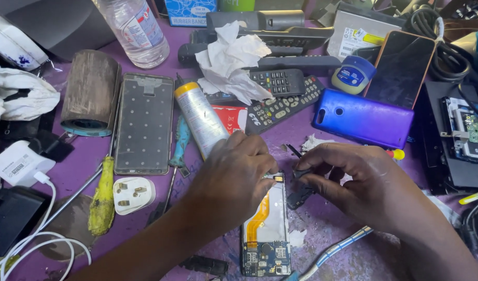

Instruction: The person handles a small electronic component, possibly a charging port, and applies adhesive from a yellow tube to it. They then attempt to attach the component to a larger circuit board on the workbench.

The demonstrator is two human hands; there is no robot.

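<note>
An opened phone body [267, 229] lies face down on the purple table, showing an orange flex cable and a blue circuit board at its near end. My left hand [233, 174] rests on its top edge, fingertips pinching there. My right hand [361, 182] pinches a small black part [301, 174] just right of the phone's top; a second dark piece [300, 196] lies under it. A thin dark tool tip [293, 151] pokes up between the hands.
A blue phone back cover [364, 122], a dark phone [400, 67], remote controls [280, 104], crumpled tissue [231, 62], a yellow-capped tube [200, 117], a metal phone frame [144, 125], screwdrivers [102, 200], a white plug [134, 195], a plastic bottle [137, 31] and cables crowd the table.
</note>
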